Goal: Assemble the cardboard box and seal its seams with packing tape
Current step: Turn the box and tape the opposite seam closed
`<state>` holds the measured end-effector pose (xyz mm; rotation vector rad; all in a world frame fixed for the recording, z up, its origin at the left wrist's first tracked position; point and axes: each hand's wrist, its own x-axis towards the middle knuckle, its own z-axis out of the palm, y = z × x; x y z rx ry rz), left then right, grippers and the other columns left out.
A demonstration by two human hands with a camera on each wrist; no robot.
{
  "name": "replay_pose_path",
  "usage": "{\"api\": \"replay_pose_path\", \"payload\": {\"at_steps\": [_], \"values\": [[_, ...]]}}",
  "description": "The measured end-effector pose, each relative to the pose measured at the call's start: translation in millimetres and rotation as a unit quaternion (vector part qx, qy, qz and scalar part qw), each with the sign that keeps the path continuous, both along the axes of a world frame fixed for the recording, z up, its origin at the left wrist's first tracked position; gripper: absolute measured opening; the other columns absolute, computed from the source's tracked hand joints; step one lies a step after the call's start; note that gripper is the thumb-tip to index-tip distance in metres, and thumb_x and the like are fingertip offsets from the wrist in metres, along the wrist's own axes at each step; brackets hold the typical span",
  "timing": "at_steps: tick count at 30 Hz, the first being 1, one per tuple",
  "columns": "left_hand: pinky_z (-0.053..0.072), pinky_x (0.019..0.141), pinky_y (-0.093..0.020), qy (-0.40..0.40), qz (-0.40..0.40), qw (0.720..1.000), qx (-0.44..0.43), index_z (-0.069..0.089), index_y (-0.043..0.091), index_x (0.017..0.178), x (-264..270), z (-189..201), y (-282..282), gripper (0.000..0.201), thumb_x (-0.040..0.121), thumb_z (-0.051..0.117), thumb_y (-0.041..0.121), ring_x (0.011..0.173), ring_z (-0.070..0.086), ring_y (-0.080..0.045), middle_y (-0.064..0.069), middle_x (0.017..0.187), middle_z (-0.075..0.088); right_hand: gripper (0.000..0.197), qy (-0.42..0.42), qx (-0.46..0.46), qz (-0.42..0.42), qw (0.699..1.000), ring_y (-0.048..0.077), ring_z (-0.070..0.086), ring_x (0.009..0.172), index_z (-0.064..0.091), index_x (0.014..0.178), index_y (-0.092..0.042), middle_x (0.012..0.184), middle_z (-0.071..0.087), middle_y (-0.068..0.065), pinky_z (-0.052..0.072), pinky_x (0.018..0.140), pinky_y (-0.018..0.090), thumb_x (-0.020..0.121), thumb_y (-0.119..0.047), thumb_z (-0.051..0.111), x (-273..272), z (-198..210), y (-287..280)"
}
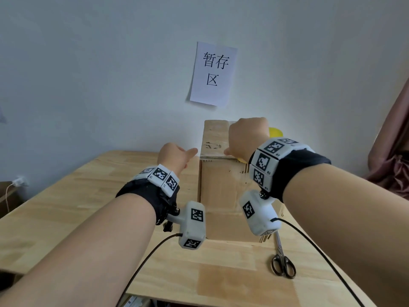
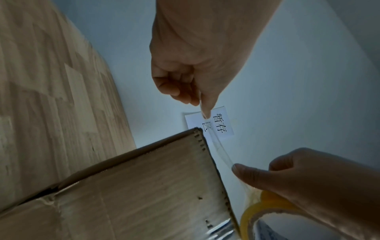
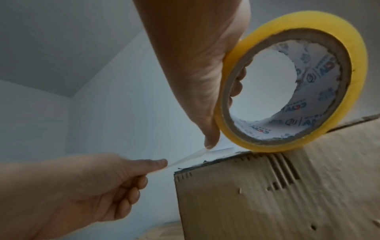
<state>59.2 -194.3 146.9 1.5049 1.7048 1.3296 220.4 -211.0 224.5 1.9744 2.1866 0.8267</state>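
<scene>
Pinching the free end of a clear strip of tape (image 2: 221,150) between thumb and curled fingers, the left hand (image 1: 174,157) sits just off the box's top left edge, at about 9 o'clock from the right hand. The right hand (image 1: 247,135) grips the yellow tape roll (image 3: 292,81), with fingers hooked through its core and the thumb stretched down along the pulled-out strip. In the right wrist view the roll rests on the top edge of the box, and the strip runs from it across the near corner to the left hand's fingertips, stretched taut and lifted a little above the cardboard.

The cardboard box (image 1: 219,185) stands upright on the wooden surface (image 1: 88,207), tall and narrow in the head view, with its top face closed and a shiny band of tape already lying across that face. Small dents and torn spots mark its near side. In the left wrist view a lower seam of the box gapes slightly.

A pair of scissors (image 1: 283,260) lies on the surface at about 5 o'clock from the box, near it but not touching, handles toward the person. A white sheet of paper (image 1: 213,74) with black printed characters hangs on the pale wall at 12 o'clock above the box. A pink curtain (image 1: 394,151) hangs at the far right, at about 3 o'clock.
</scene>
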Motion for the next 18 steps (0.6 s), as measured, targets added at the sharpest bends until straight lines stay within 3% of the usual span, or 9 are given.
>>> {"api": "replay_pose_path", "payload": {"at_steps": [8,13,18], "values": [[0.038,0.060,-0.026,0.023,-0.001,1.000,-0.010,0.043,0.010,0.054,-0.1,2.9,11.3,0.046,0.084,0.068,0.034,0.046,0.042,-0.021,-0.009,0.054,0.052,0.050,-0.039,-0.008,-0.012,0.999,0.012,0.042,0.059,0.044,0.068,-0.015,0.069,0.047,-0.005,0.040,0.072,0.028,0.087,-0.060,0.051,-9.0,2.1,14.3],[0.037,0.063,-0.029,0.027,0.005,1.000,-0.007,0.040,0.011,0.052,3.0,-4.9,15.0,0.045,0.084,0.066,0.029,0.057,0.045,-0.024,-0.009,0.054,0.047,0.054,-0.046,-0.017,-0.015,0.999,0.017,0.052,0.074,0.041,0.068,-0.013,0.073,0.048,-0.002,0.044,0.084,0.032,0.086,-0.064,0.050,-12.1,1.6,17.9],[0.035,0.060,-0.029,-0.022,0.012,1.000,0.018,0.040,0.013,0.057,2.9,-12.5,18.4,0.037,0.081,0.065,0.022,0.059,0.042,-0.022,-0.005,0.059,0.045,0.055,-0.048,-0.022,-0.017,0.998,0.018,0.050,0.075,0.037,0.067,-0.012,0.072,0.044,-0.001,0.042,0.084,0.034,0.087,-0.062,0.050,-15.4,1.7,17.7]]}}
